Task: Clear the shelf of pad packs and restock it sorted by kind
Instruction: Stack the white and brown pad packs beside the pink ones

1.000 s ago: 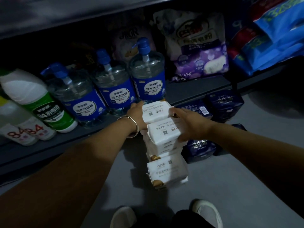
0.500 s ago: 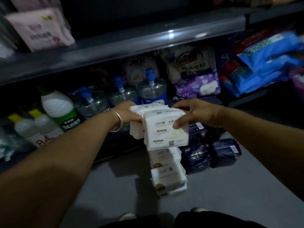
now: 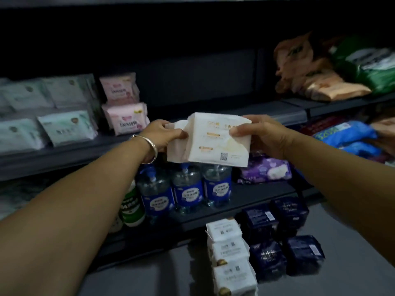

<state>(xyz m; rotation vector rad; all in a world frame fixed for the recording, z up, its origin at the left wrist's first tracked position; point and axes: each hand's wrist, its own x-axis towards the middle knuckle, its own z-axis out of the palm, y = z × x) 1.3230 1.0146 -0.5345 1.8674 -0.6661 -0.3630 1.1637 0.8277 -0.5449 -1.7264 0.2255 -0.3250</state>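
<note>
Two white pad packs (image 3: 215,142) are held up side by side in front of the middle shelf (image 3: 213,113). My left hand (image 3: 162,134) grips their left edge and my right hand (image 3: 260,135) grips the right edge, thumb on the front face. On that shelf stand pale green pad packs (image 3: 64,127) at the left and pink pad packs (image 3: 126,118) beside them; the stretch behind my hands is bare. On the floor lie a stack of white pad packs (image 3: 230,257) and several dark blue pad packs (image 3: 284,236).
The bottom shelf holds blue-labelled detergent jugs (image 3: 186,191), a green-and-white bottle (image 3: 130,206) and a purple bag (image 3: 267,169). Orange and green bags (image 3: 316,82) lie on the right part of the middle shelf, blue bags (image 3: 346,135) below them. Grey floor (image 3: 149,278) in front.
Both hands lifted the two white packs from the floor stack up to the level of the middle shelf. The view tilted up with them, bringing the green and pink packs into sight.
</note>
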